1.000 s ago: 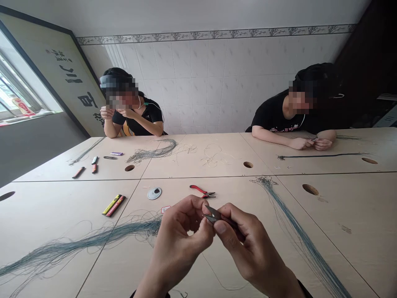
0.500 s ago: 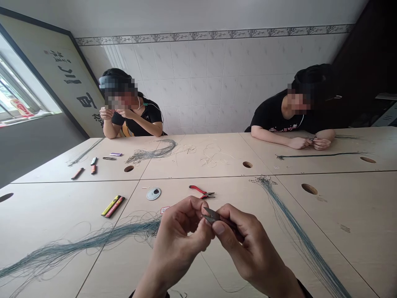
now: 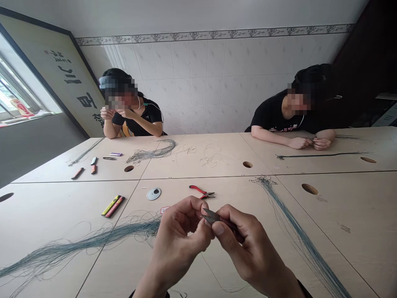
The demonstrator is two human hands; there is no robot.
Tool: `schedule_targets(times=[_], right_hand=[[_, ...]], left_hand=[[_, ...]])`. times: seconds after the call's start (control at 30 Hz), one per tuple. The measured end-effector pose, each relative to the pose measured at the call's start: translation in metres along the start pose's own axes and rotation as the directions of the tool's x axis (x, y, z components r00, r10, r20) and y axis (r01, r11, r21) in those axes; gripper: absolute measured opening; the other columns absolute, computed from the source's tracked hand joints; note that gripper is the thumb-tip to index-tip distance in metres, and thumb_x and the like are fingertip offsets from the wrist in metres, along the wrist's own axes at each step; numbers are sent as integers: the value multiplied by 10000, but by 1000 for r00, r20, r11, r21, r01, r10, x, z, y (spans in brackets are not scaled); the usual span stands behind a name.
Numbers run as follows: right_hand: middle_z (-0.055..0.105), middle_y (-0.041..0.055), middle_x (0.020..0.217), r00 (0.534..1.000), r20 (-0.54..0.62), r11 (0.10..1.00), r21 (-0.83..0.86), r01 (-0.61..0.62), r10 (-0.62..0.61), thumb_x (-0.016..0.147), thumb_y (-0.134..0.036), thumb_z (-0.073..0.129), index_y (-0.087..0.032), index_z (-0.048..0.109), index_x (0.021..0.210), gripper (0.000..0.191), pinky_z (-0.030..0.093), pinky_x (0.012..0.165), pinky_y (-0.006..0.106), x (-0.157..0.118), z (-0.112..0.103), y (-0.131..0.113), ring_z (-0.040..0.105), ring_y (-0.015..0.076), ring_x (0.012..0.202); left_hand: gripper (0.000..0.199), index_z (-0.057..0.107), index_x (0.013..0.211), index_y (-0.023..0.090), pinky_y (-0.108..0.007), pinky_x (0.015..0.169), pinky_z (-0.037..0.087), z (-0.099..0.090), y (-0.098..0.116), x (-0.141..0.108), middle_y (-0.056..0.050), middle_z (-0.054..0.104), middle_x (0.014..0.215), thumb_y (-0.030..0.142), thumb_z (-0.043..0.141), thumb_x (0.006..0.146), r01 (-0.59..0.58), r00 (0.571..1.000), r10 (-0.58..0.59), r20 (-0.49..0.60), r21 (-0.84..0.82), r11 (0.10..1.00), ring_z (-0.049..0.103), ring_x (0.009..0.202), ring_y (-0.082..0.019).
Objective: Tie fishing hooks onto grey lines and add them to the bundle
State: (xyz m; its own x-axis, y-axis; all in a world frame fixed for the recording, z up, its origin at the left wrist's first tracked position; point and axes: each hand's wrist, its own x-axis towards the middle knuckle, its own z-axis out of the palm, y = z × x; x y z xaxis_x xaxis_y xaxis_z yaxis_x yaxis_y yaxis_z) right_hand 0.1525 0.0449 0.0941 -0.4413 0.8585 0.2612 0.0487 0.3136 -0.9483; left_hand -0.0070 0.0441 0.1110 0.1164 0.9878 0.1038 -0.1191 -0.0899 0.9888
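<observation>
**Bench** (image 3: 347,207): pale laminate with round holes; contents listed left to right.

1. Loose hank of grey-blue line (image 3: 93,239), lying flat at the near left.
2. Yellow and red striped packets (image 3: 113,205), side by side.
3. Co-worker (image 3: 145,120), far side, both hands raised near the chin.
4. Left hand (image 3: 178,236): wrist lifted off the bench, fingers (image 3: 189,203) curled inward, pinching the small steel snips (image 3: 211,216) close to the blades.
5. Snips: held in the air between both hands, points toward the left.
6. Red-handled pliers (image 3: 201,192), lying just beyond the hands, untouched.
7. Right hand (image 3: 248,248): fingers (image 3: 245,225) clenched around the snips' dark handle (image 3: 231,224).
8. Second hank of grey-blue line (image 3: 299,234), running diagonally toward the near edge.
9. Co-worker's hands (image 3: 305,143), together on the far bench.
</observation>
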Motion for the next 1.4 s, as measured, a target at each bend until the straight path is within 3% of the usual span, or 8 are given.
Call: schedule_targets(times=[0.13, 0.27, 0.4, 0.5, 0.63, 0.83, 1.23, 1.4], right_hand=[[433, -57, 623, 1000, -22, 1000, 7, -20, 20, 1061, -441, 498, -201, 517, 821, 340, 261, 465, 240, -1, -1, 1, 298, 93, 527], [369, -55, 659, 991, -129, 998, 54, -15, 22, 1054, -497, 481, -210, 523, 829, 367, 262, 481, 253, -2, -2, 1, 285, 107, 550], [348, -57, 664, 967, -242, 990, 129, -55, 85, 1010, -543, 530, -215, 528, 822, 379, 278, 494, 253, -2, 1, -1, 260, 111, 558], [327, -72, 626, 940, -270, 970, 180, -164, 209, 949, -493, 612, -219, 566, 868, 289, 316, 493, 240, -2, 4, -5, 263, 112, 548], [367, -56, 644, 927, -250, 957, 149, -248, 280, 928, -454, 619, -205, 622, 872, 256, 327, 499, 233, 0, 3, -11, 302, 117, 571], [402, -53, 654, 919, -228, 946, 122, -299, 320, 883, -397, 694, -190, 651, 864, 212, 297, 494, 229, 0, -1, -11, 303, 111, 587], [344, -56, 698, 959, -105, 963, 87, -257, 265, 997, -354, 580, -211, 590, 861, 198, 296, 493, 215, -1, -9, 3, 293, 114, 599], [324, -65, 698, 958, -78, 954, 147, -261, 275, 1010, -297, 551, -215, 567, 868, 165, 260, 491, 215, -2, -8, 4, 247, 109, 595]], left_hand=[[161, 556, 769, 190, -152, 388, 315, -2, -1, -1, 61, 533, 573, 222, 711, 793, 10, 1000, -10, 17, 4, 1000, 456, 453, -58], [155, 569, 760, 189, -164, 426, 351, -1, -1, -5, 40, 570, 600, 251, 688, 838, -8, 999, 10, -32, 88, 996, 467, 480, -68], [97, 608, 726, 187, -177, 489, 401, 4, -4, -6, 34, 572, 626, 181, 669, 802, -107, 975, 156, -156, 281, 954, 480, 536, -79], [99, 614, 712, 192, -175, 463, 390, 7, -8, -4, 42, 569, 605, 137, 644, 789, -214, 951, 286, -117, 419, 883, 458, 498, -72], [106, 627, 747, 200, -165, 441, 383, 5, -13, -2, 47, 604, 610, 106, 641, 793, -301, 922, 384, -38, 551, 778, 466, 474, -65], [164, 619, 805, 221, -156, 498, 426, 1, -15, -5, 60, 639, 659, 59, 630, 789, -333, 912, 408, 34, 643, 690, 510, 519, -65], [170, 610, 813, 230, -156, 514, 439, -2, -16, -4, 67, 625, 640, 60, 620, 814, -359, 911, 400, 98, 663, 657, 513, 521, -67], [135, 621, 790, 217, -160, 478, 406, -1, -15, -4, 60, 594, 606, 85, 621, 819, -307, 941, 329, 76, 597, 741, 483, 509, -71]])
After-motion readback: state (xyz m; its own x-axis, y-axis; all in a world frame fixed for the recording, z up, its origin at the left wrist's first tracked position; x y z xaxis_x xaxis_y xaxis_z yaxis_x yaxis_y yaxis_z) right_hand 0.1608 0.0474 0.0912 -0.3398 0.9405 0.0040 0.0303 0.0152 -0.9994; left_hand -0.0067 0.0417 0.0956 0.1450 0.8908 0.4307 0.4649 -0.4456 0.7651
